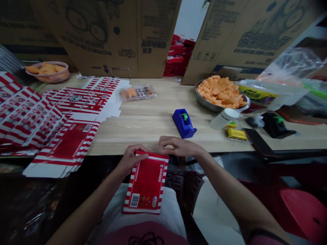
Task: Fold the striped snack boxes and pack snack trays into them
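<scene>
Resting on the lap, near edge: red-and-white striped snack box [146,183], flat, barcode end toward the person. Left hand [131,159]: closed on the box's upper left corner, thumb on its face. Right hand [178,146]: fingers curled at the upper right corner; whether it grips cannot be told. Beyond, on the wooden table [148,119]: blue tape dispenser [183,123]; stack of unfolded striped cartons [63,146], left; metal bowl [209,106] of orange crisps, right; clear packet [136,92]; cardboard shipping boxes [102,34] at back.
</scene>
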### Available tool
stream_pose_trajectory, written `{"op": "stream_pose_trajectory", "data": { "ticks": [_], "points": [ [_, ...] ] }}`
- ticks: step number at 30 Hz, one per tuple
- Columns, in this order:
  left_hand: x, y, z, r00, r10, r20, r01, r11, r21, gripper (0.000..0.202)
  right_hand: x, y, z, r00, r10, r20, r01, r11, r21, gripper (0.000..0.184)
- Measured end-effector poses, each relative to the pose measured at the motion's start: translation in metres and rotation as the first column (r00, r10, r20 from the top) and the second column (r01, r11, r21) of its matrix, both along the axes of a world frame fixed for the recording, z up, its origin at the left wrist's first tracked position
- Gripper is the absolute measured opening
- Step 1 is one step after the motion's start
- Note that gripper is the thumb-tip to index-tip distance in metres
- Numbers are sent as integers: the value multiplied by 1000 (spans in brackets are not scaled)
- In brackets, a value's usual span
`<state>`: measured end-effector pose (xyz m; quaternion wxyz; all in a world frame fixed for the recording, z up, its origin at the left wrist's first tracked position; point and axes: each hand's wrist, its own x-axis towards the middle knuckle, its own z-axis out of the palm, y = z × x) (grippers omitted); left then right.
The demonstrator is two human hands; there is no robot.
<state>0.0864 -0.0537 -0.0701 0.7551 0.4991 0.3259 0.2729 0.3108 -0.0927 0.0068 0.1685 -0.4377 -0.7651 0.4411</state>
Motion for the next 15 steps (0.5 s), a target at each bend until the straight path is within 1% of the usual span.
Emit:
{"op": "stream_pose_trajectory", "data": {
  "ticks": [1,2,3,4,5,7,9,10,11,12,13,14,15],
  "points": [
    [2,0,1,1000,-8,6,8,1000,0,19,-9,10,9,987,130,89,-130,991,-8,13],
    [3,-1,1,1000,-13,16,13,1000,-4,19,-18,19,15,956,233,176,-232,972,-24,11],
    [4,-1,1,1000,-14,27,15,1000,-13,19,-25,27,19,917,304,260,-304,952,-40,11],
    [4,-1,1,999,-10,37,11,1000,-21,19,-31,33,21,875,344,342,-349,936,-48,11],
    [4,-2,2,999,-2,43,3,1000,-29,20,-36,37,22,837,354,417,-371,928,-42,11],
    [3,-3,3,999,15,47,-13,999,-44,20,-42,42,21,790,302,533,-360,933,5,11],
    [1,-5,5,998,23,53,-20,999,-48,20,-43,46,15,787,236,570,-306,952,28,18],
    [0,-6,7,998,23,60,-19,998,-52,20,-43,47,9,802,228,553,-270,963,-4,22],
    [-2,-8,9,997,16,70,-12,998,-55,20,-42,48,2,828,248,503,-238,968,-85,27],
    [-3,-10,12,997,6,79,-2,999,-51,20,-41,48,-7,866,284,411,-213,954,-209,33],
    [-4,-13,15,996,-8,86,11,999,-36,19,-40,48,-18,908,313,280,-202,910,-363,40],
    [-5,-14,18,996,-27,87,28,1000,-13,19,-40,46,-29,941,315,125,-208,828,-521,50],
    [-7,-16,20,995,-50,83,49,999,11,19,-40,44,-39,958,284,-29,-233,721,-653,60]
  ]
}}
